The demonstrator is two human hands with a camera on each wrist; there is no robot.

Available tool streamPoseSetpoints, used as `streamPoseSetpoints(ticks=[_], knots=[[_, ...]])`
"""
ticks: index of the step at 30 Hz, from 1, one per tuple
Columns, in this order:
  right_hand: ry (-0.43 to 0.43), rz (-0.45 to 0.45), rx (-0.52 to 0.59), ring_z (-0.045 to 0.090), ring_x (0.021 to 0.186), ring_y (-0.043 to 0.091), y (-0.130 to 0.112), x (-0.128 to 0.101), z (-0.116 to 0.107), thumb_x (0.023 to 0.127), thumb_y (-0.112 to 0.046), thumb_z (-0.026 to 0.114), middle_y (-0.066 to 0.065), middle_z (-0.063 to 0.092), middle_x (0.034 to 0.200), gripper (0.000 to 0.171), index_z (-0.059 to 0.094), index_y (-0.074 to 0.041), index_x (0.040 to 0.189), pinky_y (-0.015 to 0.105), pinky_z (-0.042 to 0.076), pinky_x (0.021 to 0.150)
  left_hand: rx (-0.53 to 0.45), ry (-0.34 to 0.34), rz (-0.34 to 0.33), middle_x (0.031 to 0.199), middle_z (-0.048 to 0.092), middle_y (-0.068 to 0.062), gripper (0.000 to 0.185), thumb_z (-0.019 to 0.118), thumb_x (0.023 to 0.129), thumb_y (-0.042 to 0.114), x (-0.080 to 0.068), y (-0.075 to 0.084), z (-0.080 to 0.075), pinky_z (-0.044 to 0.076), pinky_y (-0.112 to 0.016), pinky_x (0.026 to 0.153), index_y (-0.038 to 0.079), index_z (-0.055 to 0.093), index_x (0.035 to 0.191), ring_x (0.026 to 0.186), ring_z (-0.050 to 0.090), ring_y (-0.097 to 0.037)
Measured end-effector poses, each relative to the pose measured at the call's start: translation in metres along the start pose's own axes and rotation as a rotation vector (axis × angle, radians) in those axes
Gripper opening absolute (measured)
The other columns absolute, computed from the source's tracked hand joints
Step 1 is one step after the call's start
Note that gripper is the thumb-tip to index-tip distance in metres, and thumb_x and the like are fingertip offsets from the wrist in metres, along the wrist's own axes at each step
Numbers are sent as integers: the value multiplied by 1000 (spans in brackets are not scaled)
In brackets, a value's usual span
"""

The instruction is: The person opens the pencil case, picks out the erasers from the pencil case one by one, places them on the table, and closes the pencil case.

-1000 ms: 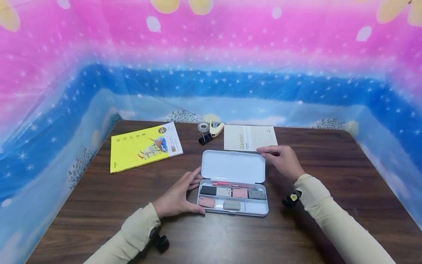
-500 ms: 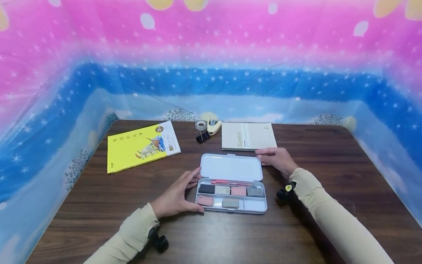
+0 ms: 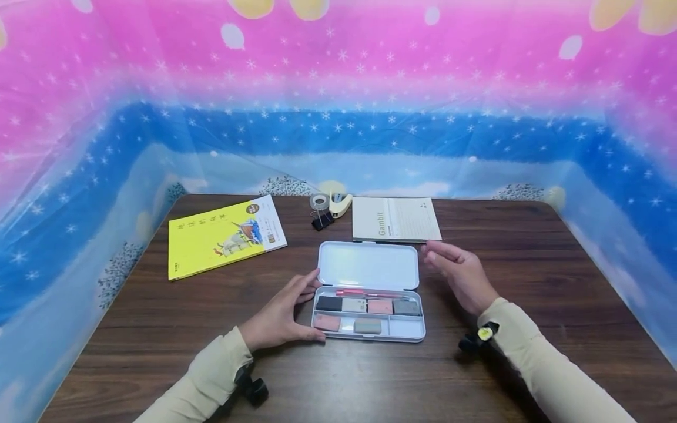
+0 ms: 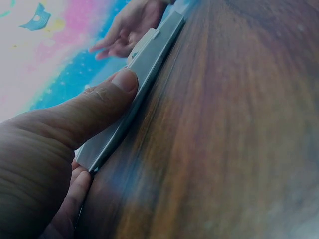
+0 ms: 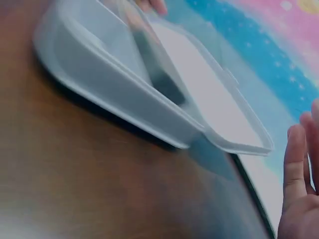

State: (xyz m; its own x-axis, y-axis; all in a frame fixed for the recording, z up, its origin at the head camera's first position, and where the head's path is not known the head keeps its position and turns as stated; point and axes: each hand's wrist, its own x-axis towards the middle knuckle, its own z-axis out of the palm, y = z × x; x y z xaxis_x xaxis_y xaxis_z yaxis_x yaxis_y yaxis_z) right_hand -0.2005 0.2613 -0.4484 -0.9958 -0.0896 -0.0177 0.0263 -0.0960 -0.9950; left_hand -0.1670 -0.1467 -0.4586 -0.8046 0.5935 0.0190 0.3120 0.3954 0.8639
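A white pencil case [image 3: 406, 328] lies in the middle of the table with its lid [image 3: 368, 265] raised. Inside are a red pen [image 3: 350, 292] and several eraser-like blocks, among them a black one [image 3: 329, 303], pink ones [image 3: 327, 322] and a grey-green one [image 3: 367, 325]. My left hand [image 3: 277, 317] holds the case's left end, thumb at the front corner, fingers at the side; the left wrist view shows the thumb [image 4: 107, 99] against the front wall. My right hand [image 3: 462, 276] is just right of the lid, apart from it, fingers extended and holding nothing.
Behind the case lies a beige notebook [image 3: 396, 220]. A yellow book [image 3: 224, 241] is at the back left. Between them sit a tape roll [image 3: 319, 202], a black binder clip [image 3: 322, 221] and a cream stapler-like tool [image 3: 341, 205]. A patterned curtain [image 3: 338, 129] surrounds the table.
My right hand has left the lid's right corner and drawn back to the right. The lid leans open at a slightly varying angle. My left hand stays on the case.
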Motion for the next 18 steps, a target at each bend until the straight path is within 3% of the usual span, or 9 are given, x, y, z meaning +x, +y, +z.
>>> streamPoseSetpoints(ticks=[5,9,14,18], knots=[[-98,92,-118,68,116,9,6,-39,0,100,-11,73,1,76,126,38,68,1,136,23,58,93,4,-5,-7,149,44,-10,118,96,79,32,0,2,0,41,-39,120,14,21,169,143,50,-31],[-177,126,-230,66,116,9,11,-55,4,98,-14,77,4,74,130,41,70,2,134,22,58,90,6,2,-9,148,44,-10,119,96,78,30,-1,3,-1,42,-40,120,14,21,168,143,50,-33],[-229,62,-362,65,119,12,15,-58,7,96,-16,80,10,73,131,35,76,-4,128,21,57,93,-3,6,-10,147,44,-11,119,97,78,30,-1,3,-1,41,-40,120,13,22,168,143,50,-32],[-232,-1,-462,66,108,14,15,-57,7,94,-17,82,10,74,127,32,79,-7,124,21,58,84,-11,0,-8,147,45,-10,118,97,78,31,1,3,1,41,-40,120,14,22,168,143,50,-32]])
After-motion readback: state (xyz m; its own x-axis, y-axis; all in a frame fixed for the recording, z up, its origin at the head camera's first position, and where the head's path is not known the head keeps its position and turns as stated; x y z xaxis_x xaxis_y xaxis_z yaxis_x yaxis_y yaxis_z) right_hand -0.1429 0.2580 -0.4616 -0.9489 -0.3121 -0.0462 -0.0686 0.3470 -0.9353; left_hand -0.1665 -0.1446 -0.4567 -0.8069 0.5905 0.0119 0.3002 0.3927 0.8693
